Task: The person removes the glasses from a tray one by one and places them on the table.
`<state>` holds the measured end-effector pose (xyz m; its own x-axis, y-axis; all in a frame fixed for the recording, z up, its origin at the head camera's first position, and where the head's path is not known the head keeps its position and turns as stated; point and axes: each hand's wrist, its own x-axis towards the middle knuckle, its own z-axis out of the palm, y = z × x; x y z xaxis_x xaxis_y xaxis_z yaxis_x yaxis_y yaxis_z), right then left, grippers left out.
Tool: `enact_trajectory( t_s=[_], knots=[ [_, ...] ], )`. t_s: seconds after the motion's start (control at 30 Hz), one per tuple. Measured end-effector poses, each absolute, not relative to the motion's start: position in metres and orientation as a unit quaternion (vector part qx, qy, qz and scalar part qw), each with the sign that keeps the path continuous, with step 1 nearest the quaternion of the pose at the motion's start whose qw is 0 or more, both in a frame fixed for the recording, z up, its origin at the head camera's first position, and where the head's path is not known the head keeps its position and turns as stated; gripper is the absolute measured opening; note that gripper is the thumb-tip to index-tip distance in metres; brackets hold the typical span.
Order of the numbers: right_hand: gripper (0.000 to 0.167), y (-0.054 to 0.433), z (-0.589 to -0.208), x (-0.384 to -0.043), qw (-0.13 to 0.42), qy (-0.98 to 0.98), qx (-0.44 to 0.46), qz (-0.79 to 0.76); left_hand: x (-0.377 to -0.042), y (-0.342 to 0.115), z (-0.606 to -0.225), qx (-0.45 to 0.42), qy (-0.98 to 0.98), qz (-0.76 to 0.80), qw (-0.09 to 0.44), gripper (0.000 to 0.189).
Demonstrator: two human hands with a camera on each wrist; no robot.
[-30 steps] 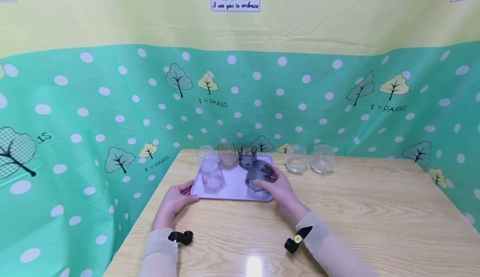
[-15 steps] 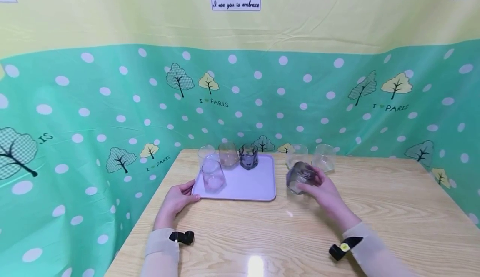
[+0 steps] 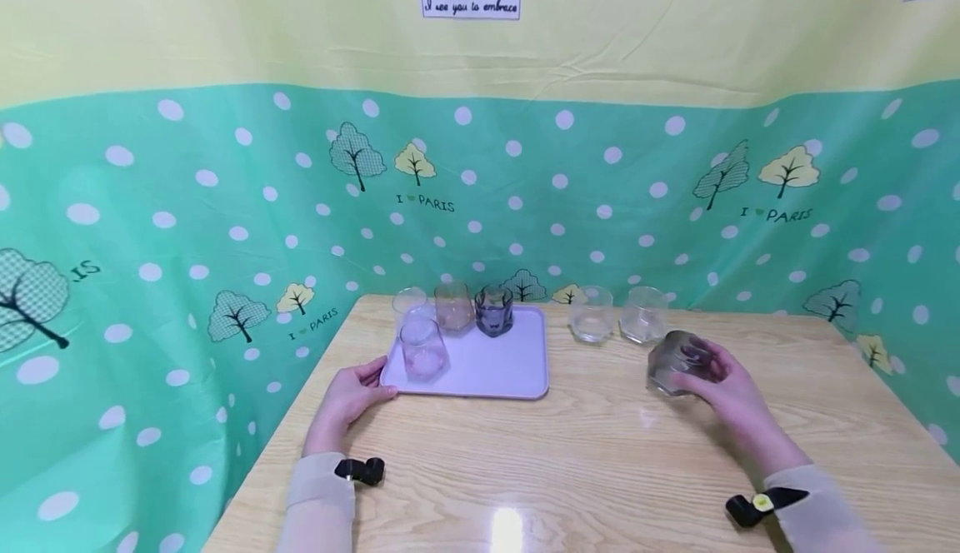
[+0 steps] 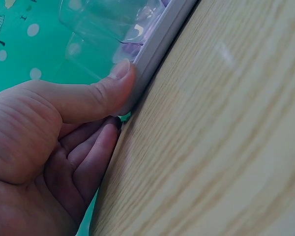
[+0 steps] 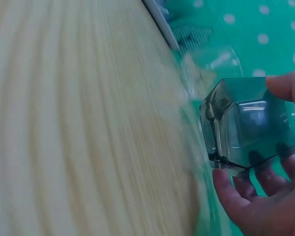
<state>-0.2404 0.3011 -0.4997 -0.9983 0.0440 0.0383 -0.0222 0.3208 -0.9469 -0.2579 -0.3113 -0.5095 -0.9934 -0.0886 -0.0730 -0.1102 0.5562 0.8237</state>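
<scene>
My right hand (image 3: 731, 382) grips a smoky grey faceted glass (image 3: 675, 361) over the table, right of the lilac tray (image 3: 495, 374). In the right wrist view the thumb lies on one side of that glass and the fingers on the other. At the tray's near left corner my left hand (image 3: 348, 399) holds the edge, thumb on the rim in the left wrist view. Still on the tray are a pinkish clear glass (image 3: 425, 349), a clear glass (image 3: 409, 305), a brownish glass (image 3: 453, 307) and a dark grey glass (image 3: 494, 311).
Two clear glasses, one on the left (image 3: 591, 316) and one on the right (image 3: 643, 316), stand at the back of the wooden table (image 3: 600, 470). A green dotted curtain (image 3: 510, 178) hangs close behind the table and along its left side.
My right hand has lifted the smoky grey glass off the tray's right part and carried it rightward, past the two clear glasses. The left hand and the tray have stayed in place.
</scene>
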Motion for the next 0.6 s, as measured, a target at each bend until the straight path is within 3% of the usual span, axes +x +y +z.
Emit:
enact_trajectory(
  t_s=[0.6],
  knots=[
    [0.101, 0.339, -0.495, -0.279, 0.070, -0.814, -0.117, 0.565, -0.258, -0.313, -0.511, -0.046, 0.879, 0.474, 0.005, 0.075]
  ],
)
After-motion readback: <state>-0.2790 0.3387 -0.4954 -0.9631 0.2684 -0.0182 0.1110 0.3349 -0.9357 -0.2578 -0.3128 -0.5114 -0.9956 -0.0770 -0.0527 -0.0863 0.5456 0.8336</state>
